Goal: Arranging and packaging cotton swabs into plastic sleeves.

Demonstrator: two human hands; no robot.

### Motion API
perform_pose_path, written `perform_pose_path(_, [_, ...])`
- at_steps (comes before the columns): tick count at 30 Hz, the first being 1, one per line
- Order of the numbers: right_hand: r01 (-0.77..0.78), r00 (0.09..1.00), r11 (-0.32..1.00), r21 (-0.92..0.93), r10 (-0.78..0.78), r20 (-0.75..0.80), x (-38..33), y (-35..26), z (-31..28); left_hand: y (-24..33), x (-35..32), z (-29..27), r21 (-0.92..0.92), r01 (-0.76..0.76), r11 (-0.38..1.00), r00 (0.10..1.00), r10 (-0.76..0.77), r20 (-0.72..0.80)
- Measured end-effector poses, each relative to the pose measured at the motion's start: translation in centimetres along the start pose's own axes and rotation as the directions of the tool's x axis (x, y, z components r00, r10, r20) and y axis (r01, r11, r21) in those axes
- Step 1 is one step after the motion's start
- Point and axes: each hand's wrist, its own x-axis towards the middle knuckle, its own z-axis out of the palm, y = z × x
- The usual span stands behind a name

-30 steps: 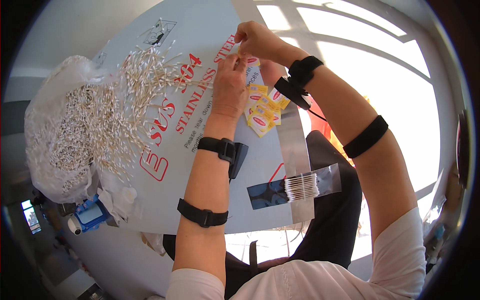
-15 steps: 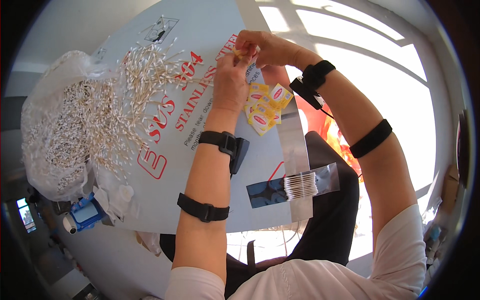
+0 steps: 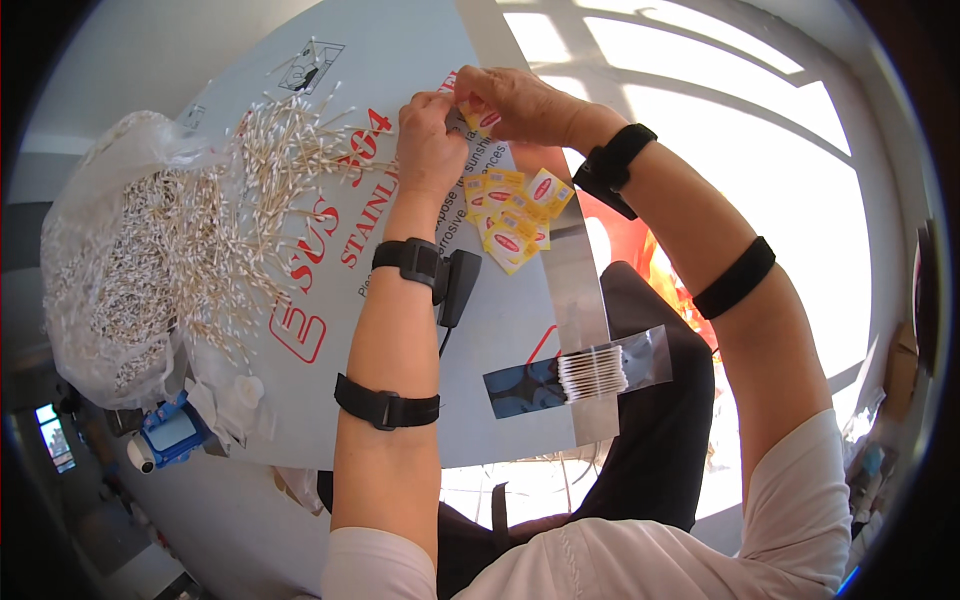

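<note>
My right hand [image 3: 522,106] reaches over the far part of the table, its fingers closed on a small yellow-and-white card [image 3: 484,119] with a red oval. Just left of it is my left hand [image 3: 430,145], fingers curled together; what they pinch, if anything, is hidden. Nearer me lies an overlapping heap of similar yellow-and-white cards [image 3: 513,212]. Left of my left hand spreads a loose pile of cotton swabs [image 3: 290,145]. These spill from a large clear plastic bag [image 3: 130,250] full of swabs.
A flat pouch [image 3: 520,388] with a row of swabs [image 3: 592,374] lies at the table's near right edge, partly overhanging. A blue-and-white device [image 3: 172,432] and crumpled clear plastic [image 3: 238,400] sit at the near left. The grey tabletop [image 3: 400,330] bears red print.
My left hand has drawn left, away from my right hand. The yellow-and-white card in my right hand now shows more. The view has shifted slightly; the heap of cards looks unchanged.
</note>
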Motion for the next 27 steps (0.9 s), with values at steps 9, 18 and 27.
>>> perform_pose_path(9, [-0.160, 0.987, 0.986, 0.036, 0.158, 0.039, 0.4, -0.3, 0.0, 0.5, -0.1, 0.3, -0.043, 0.094, 0.995, 0.995, -0.092, 0.038])
perform_pose_path(18, [-0.178, 0.983, 0.982, 0.061, 0.175, 0.051, 0.2, 0.2, -0.8, 0.5, 1.0, -0.1, -0.142, 0.207, 0.968, 0.976, -0.194, 0.102])
perform_pose_path(27, [-0.294, 0.956, 0.954, 0.060, 0.292, 0.034, 0.3, -0.6, -0.9, 1.5, 2.8, -0.8, -0.075, 0.252, 0.965, 0.961, -0.240, 0.141])
